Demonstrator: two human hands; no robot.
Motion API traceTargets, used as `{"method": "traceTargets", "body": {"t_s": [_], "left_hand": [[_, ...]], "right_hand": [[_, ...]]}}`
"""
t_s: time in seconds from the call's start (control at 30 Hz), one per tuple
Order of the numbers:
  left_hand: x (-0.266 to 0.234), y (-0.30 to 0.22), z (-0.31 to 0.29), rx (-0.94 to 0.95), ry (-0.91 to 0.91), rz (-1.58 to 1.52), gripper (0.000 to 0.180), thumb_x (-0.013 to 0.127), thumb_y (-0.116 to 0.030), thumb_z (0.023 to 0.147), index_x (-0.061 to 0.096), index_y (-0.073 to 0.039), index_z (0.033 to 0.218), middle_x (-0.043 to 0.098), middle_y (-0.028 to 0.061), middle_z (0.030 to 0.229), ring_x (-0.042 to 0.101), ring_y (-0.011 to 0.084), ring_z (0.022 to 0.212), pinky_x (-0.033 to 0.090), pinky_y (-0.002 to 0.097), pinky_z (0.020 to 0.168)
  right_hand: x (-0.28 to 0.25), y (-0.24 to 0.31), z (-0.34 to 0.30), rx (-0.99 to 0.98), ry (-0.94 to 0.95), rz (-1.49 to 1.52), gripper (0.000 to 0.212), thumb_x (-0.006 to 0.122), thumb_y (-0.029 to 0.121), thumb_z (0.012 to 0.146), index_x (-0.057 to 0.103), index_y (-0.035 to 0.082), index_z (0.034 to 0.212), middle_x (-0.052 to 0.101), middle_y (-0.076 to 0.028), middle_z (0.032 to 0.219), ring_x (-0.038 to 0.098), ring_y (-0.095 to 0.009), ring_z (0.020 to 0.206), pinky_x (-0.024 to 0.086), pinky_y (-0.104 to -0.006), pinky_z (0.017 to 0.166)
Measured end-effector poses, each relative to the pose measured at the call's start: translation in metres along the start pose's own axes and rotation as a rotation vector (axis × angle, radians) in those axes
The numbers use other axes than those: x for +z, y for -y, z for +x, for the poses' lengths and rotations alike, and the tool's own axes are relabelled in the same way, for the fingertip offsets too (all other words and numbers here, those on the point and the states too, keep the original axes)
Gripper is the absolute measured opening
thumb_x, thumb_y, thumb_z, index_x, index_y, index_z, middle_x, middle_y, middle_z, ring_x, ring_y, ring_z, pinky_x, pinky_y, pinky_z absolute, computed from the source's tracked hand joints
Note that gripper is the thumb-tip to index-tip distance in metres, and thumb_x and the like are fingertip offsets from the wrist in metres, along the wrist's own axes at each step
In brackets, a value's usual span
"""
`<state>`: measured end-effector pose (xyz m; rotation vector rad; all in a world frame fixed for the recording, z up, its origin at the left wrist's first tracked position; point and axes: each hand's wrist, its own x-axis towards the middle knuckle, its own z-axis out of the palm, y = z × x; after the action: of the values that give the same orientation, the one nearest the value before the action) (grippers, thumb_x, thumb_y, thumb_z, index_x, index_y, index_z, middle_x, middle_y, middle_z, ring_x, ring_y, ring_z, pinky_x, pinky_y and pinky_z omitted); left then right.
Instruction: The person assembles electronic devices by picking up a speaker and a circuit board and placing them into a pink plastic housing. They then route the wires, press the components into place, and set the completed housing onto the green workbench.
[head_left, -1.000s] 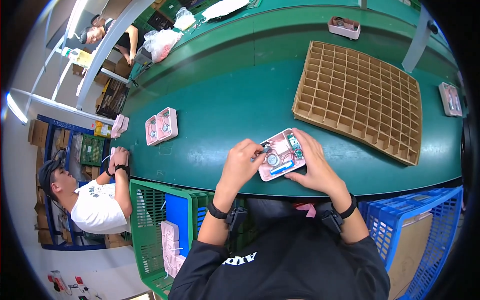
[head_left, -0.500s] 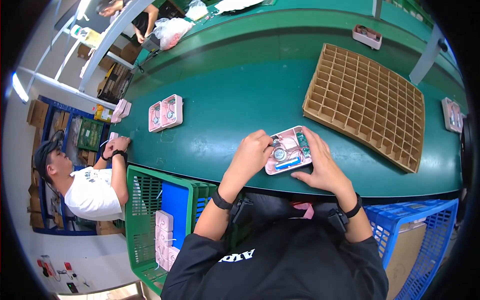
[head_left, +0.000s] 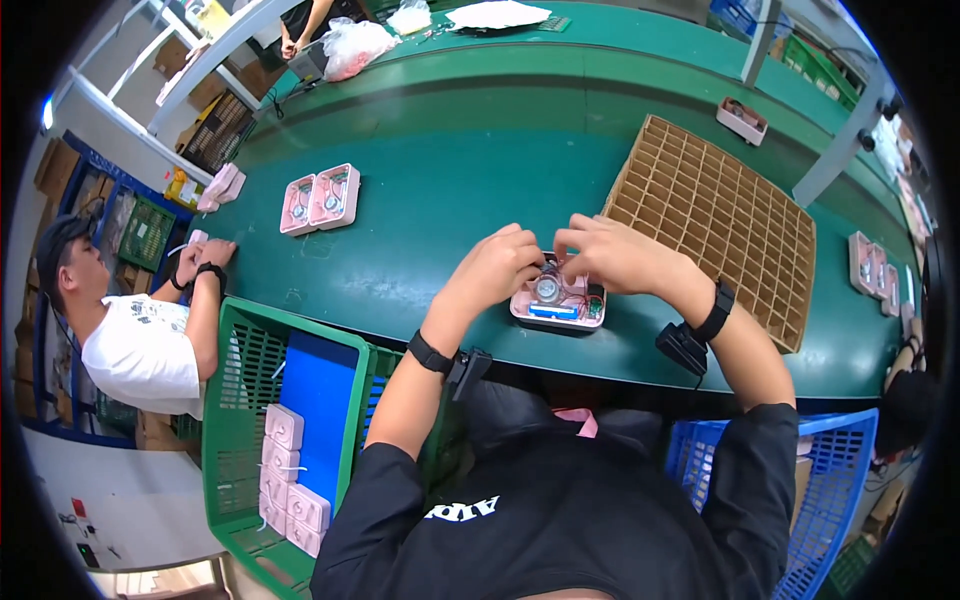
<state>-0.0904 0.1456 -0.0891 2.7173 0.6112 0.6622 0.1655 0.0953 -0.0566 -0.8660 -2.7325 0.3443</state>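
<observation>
A small pink plastic case [head_left: 592, 318] lies open side up on the table in front of me. Inside it are a round metallic part [head_left: 547, 289], a blue cylindrical battery [head_left: 553, 312], thin wires and a bit of green circuit board. My left hand [head_left: 500, 265] is at the case's far left corner, thumb and fingers pinched together. From the right, my right hand [head_left: 610, 252] reaches over the far edge, its fingers bent down close to the left fingertips and the round part. What the fingertips pinch is too small and partly hidden to name.
A cardboard divider grid [head_left: 720, 215] lies right of the case. Two open pink cases [head_left: 320, 198] sit at the left, and more pink cases [head_left: 874, 272] at the far right. A green crate [head_left: 285, 330] and a blue crate [head_left: 835, 470] flank me. A co-worker [head_left: 145, 340] works at the left.
My right hand has left the case's right side for its far edge, fingers now bent inward. The case has been turned and shifted slightly left. My head view has shifted.
</observation>
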Motion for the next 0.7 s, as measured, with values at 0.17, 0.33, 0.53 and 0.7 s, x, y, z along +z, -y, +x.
{"method": "traceTargets", "body": {"t_s": [0.17, 0.33, 0.53, 0.7], "left_hand": [[0.002, -0.008, -0.013, -0.077, -0.119, -0.040, 0.019, 0.081, -0.010, 0.079, 0.077, -0.003, 0.096, 0.066, 0.0080, 0.098, 0.063, 0.0284, 0.095, 0.055, 0.0409, 0.083], [0.004, -0.005, -0.018, -0.106, -0.116, -0.068, 0.019, 0.080, -0.010, 0.082, 0.079, -0.003, 0.098, 0.065, 0.0076, 0.105, 0.062, 0.0281, 0.098, 0.055, 0.0408, 0.086], [0.005, -0.010, -0.011, -0.269, -0.048, -0.129, 0.017, 0.077, -0.009, 0.085, 0.080, -0.004, 0.101, 0.065, 0.0072, 0.109, 0.062, 0.0286, 0.100, 0.055, 0.0416, 0.090], [0.002, -0.011, -0.009, -0.325, -0.017, -0.175, 0.016, 0.075, -0.008, 0.087, 0.080, -0.004, 0.102, 0.065, 0.0069, 0.111, 0.061, 0.0299, 0.099, 0.054, 0.0416, 0.090]], "right_hand": [[-0.010, -0.008, -0.005, -0.034, -0.014, 0.054, 0.015, 0.083, 0.006, 0.074, 0.081, 0.012, 0.089, 0.067, -0.005, 0.117, 0.061, -0.030, 0.105, 0.054, -0.0417, 0.090], [-0.008, -0.008, -0.004, -0.028, -0.196, 0.284, 0.017, 0.084, 0.006, 0.080, 0.084, 0.011, 0.096, 0.073, -0.006, 0.111, 0.067, -0.023, 0.097, 0.058, -0.0363, 0.082], [0.001, -0.003, 0.005, 0.454, -0.296, 0.901, 0.018, 0.082, 0.006, 0.090, 0.083, 0.004, 0.108, 0.080, -0.008, 0.097, 0.073, -0.015, 0.090, 0.057, -0.0299, 0.079], [0.009, -0.008, 0.012, 0.380, -0.325, 0.950, 0.016, 0.080, 0.004, 0.093, 0.082, 0.002, 0.108, 0.079, -0.007, 0.096, 0.071, -0.010, 0.088, 0.057, -0.0269, 0.077]]}}
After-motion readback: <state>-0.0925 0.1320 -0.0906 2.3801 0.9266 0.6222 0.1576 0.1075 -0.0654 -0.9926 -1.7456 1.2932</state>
